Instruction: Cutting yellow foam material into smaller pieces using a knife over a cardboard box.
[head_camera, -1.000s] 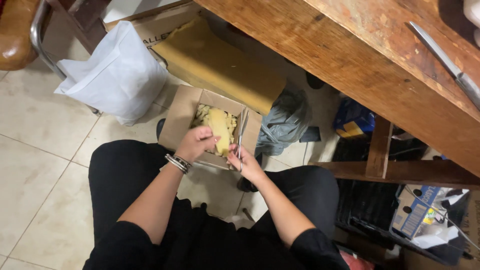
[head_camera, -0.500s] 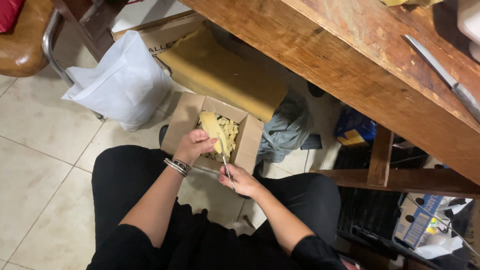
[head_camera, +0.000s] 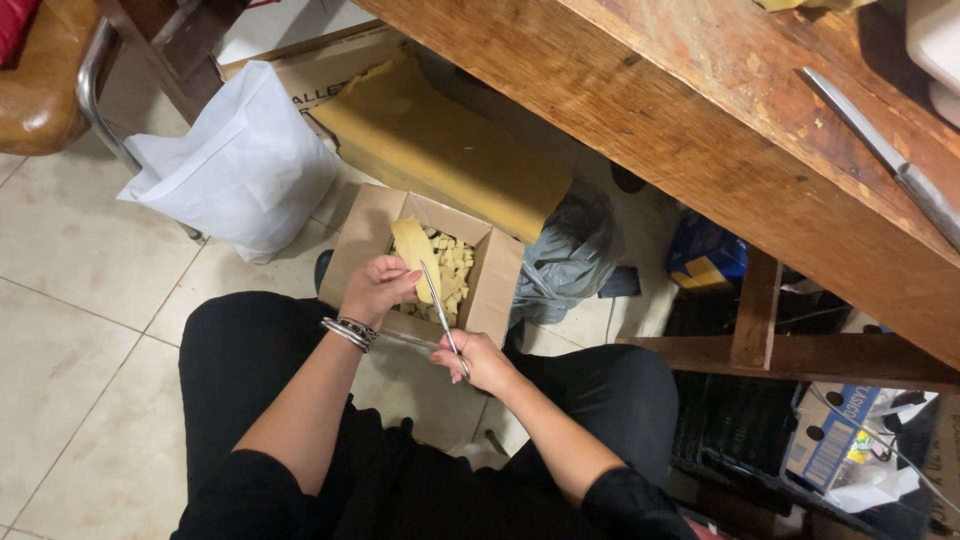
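Observation:
My left hand (head_camera: 378, 288) holds a flat yellow-tan slab (head_camera: 414, 258) upright over an open cardboard box (head_camera: 500, 275). The box on the floor between my knees holds several small yellow cut pieces (head_camera: 455, 268). My right hand (head_camera: 482, 361) grips a pair of scissors (head_camera: 440, 308), and its blades point up against the lower edge of the slab. Metal bangles (head_camera: 349, 331) sit on my left wrist. I am seated in black clothes, looking down.
A wooden workbench (head_camera: 720, 140) overhangs at the upper right with a long knife (head_camera: 880, 155) on it. A large tan sheet (head_camera: 440, 150) and a white bag (head_camera: 235, 170) lie behind the box. A grey bag (head_camera: 570, 255), crates and cartons sit under the bench.
My right hand drew back from the box with the scissors raised toward the slab. My left hand lifted the slab slightly higher above the box.

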